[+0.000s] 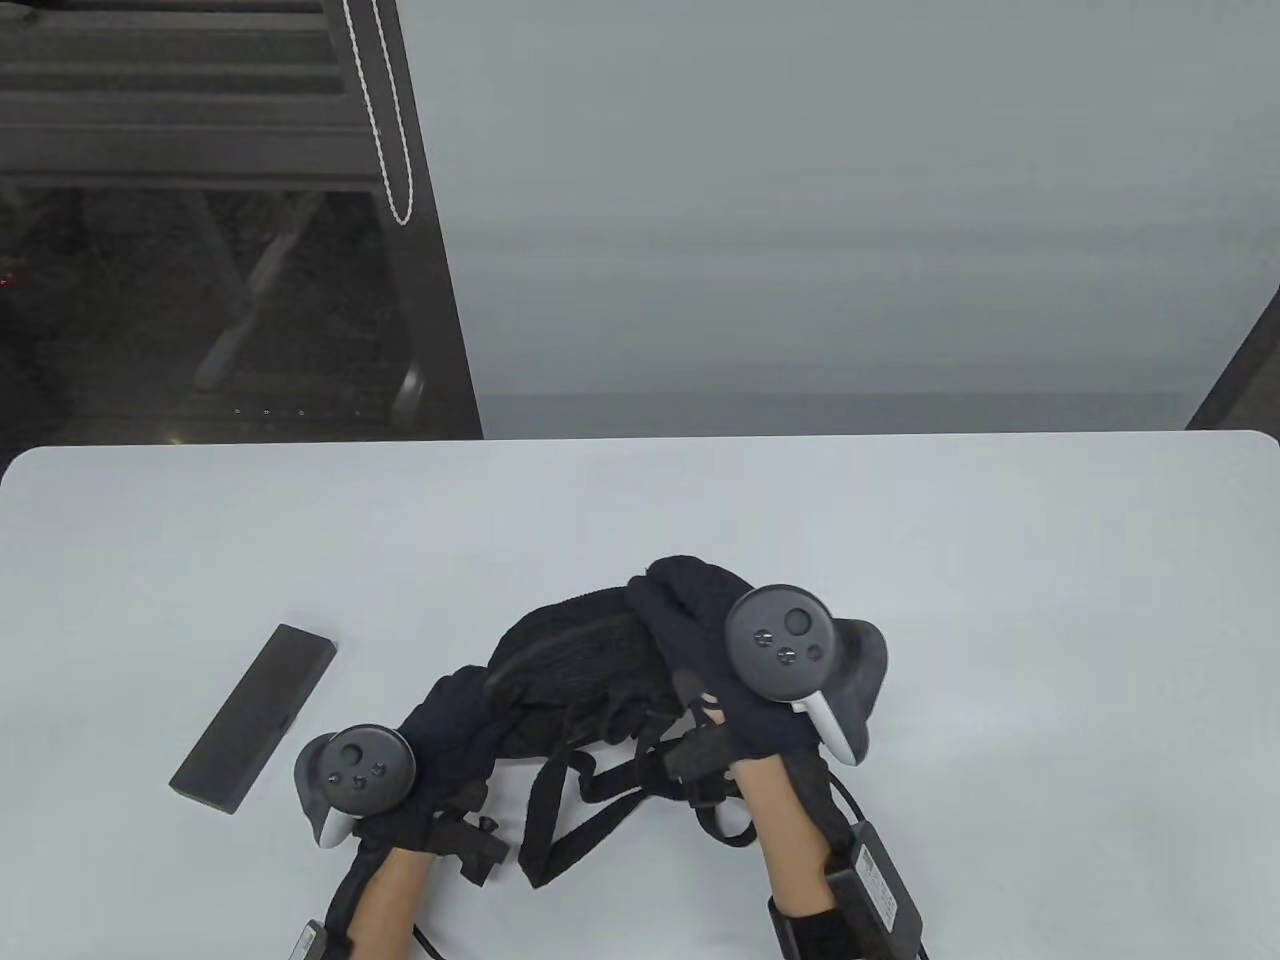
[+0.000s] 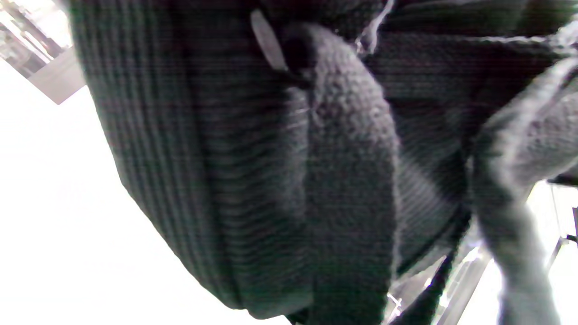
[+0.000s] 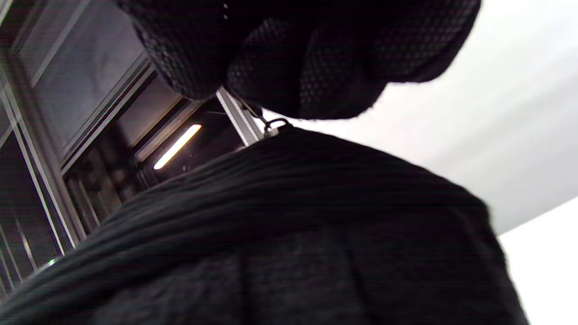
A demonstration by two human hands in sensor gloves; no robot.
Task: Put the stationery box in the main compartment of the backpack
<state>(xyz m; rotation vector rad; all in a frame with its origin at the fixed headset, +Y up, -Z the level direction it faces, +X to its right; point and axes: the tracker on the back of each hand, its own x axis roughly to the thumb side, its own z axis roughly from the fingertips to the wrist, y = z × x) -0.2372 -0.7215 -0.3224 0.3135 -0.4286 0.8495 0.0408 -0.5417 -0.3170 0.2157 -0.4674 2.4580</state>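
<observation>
Plainly laid out, as the three views give it:

Backpack: a small black knit backpack (image 1: 575,665) lies crumpled on the white table (image 1: 1000,600), near the front edge, with its straps (image 1: 560,800) trailing toward the person.

Left hand: the left hand (image 1: 440,740) rests on the lower left side of the backpack, fingers curled into the fabric. In the left wrist view a gloved finger (image 2: 352,180) lies pressed along the ribbed knit (image 2: 180,158), and a pale tab sits near the top edge beside it. Whether the fingers pinch a fold or only press on it cannot be told.

Right hand: the right hand (image 1: 700,620) lies over the top right of the backpack, fingers bent down onto its far edge. In the right wrist view the gloved fingers (image 3: 307,58) hang bunched just above the dark fabric (image 3: 293,225), with a small metal ring (image 3: 275,124), apparently a zip pull, right at their tips. Whether they grip the ring cannot be told.

Stationery box: a long, flat, dark stationery box (image 1: 255,717) lies on the table to the left of the backpack, apart from it and near the left hand's tracker (image 1: 360,770), touched by neither hand.

Right tracker: the right tracker (image 1: 785,640) faces upward on the back of the right hand.
</observation>
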